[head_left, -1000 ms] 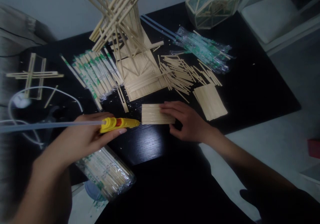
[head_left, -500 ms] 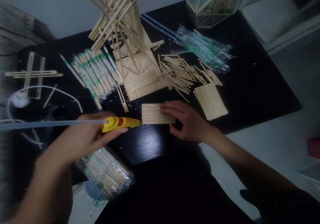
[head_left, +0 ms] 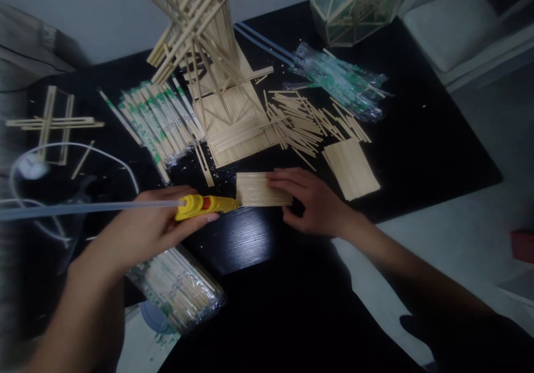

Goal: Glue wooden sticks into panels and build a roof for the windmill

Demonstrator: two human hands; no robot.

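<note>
My left hand (head_left: 162,217) is closed around a yellow hot glue gun (head_left: 204,205), with a long translucent glue stick (head_left: 104,205) running out of its back. The nozzle is at the lower left corner of a small panel of wooden sticks (head_left: 252,187) laid side by side on the black table. My right hand (head_left: 311,200) grips the panel's right end, fingers over the top and thumb by the near edge. To the right lies a separate flat stick panel (head_left: 352,170). Whether glue is coming out is too small to tell.
A tall stick structure (head_left: 221,45) rises from a stick base behind my hands. Loose short sticks (head_left: 298,120) and wrapped chopsticks (head_left: 154,114) lie around it. A packed chopstick bundle (head_left: 183,289) sits at the near edge. A glass terrarium (head_left: 354,11) stands at the back right.
My left hand and the glue gun have shifted slightly right, bringing the nozzle along the panel's near edge by its left corner. My right hand and the panel stay in place.
</note>
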